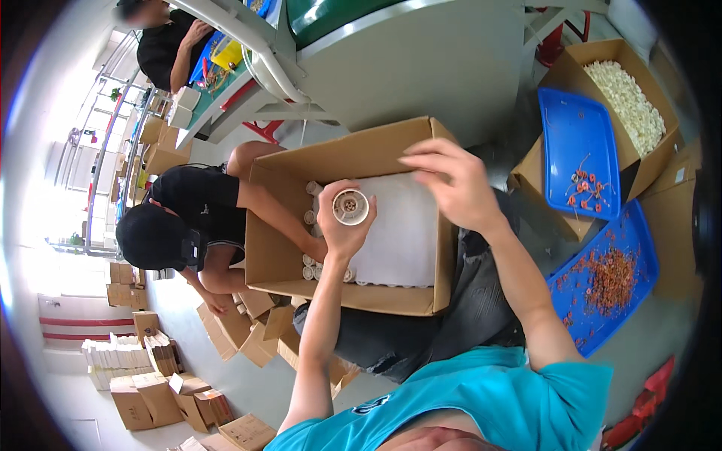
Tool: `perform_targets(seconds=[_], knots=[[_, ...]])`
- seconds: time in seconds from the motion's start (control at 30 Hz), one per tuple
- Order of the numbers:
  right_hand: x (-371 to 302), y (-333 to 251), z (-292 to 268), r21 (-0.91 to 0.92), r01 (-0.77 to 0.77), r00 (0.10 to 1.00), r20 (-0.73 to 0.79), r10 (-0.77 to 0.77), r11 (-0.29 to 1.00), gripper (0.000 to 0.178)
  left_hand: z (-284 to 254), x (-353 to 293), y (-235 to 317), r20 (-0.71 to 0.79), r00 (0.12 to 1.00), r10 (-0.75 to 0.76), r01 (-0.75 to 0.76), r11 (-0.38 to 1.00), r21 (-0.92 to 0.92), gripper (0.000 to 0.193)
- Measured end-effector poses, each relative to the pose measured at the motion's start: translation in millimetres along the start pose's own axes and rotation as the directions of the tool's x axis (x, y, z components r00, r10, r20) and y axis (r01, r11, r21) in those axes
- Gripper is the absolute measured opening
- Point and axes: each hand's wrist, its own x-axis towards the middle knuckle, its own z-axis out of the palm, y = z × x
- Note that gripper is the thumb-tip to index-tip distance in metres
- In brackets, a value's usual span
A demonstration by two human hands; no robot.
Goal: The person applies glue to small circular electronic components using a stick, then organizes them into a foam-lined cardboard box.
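Observation:
My left hand [340,239] is closed around a white round plastic housing [338,216], its open end facing up with small reddish-brown parts inside. It is held over the large cardboard box [353,299]. My right hand [455,188] is raised over the box's right side, fingers stretched to the left and slightly apart, with nothing visible in them. A white sheet [398,233] covers much of the box's inside. Several similar white round pieces [309,272] show along its left side, where a co-worker's hand [317,248] reaches in.
A co-worker in black [199,199] crouches at the left. Blue trays [560,135] with small red parts stand at the right, beside a carton of small white pieces [628,105]. A grey machine panel [421,68] rises beyond the box. Cartons [147,402] stand at lower left.

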Motion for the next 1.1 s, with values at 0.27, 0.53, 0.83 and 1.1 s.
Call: perform_targets(seconds=[0.27, 0.53, 0.83, 1.1], knots=[[-103.6, 48.3, -11.6, -0.343, -0.022, 0.946, -0.312, -0.092, 0.939, 0.019, 44.3, 206.5, 22.3, -0.074, 0.972, 0.224, -0.213, 0.967, 0.137, 0.067], [-108.2, 54.2, -14.5, -0.424, 0.108, 0.932, -0.271, -0.240, 0.899, 0.024, 93.4, 376.2, -83.2, -0.264, 0.938, 0.224, -0.085, 0.888, 0.451, 0.077], [-111.5, 68.6, -39.9, -0.305, 0.014, 0.923, -0.363, -0.130, 0.952, 0.022, 109.2, 310.2, -48.1, -0.145, 0.791, 0.595, -0.436, 0.713, 0.550, 0.067], [-125.3, 142.5, -185.1, -0.429, -0.481, 0.702, -0.710, 0.043, 0.765, 0.017, 46.9, -86.6, -149.5, 0.744, 0.605, -0.284, -0.299, 0.785, 0.543, 0.059]])
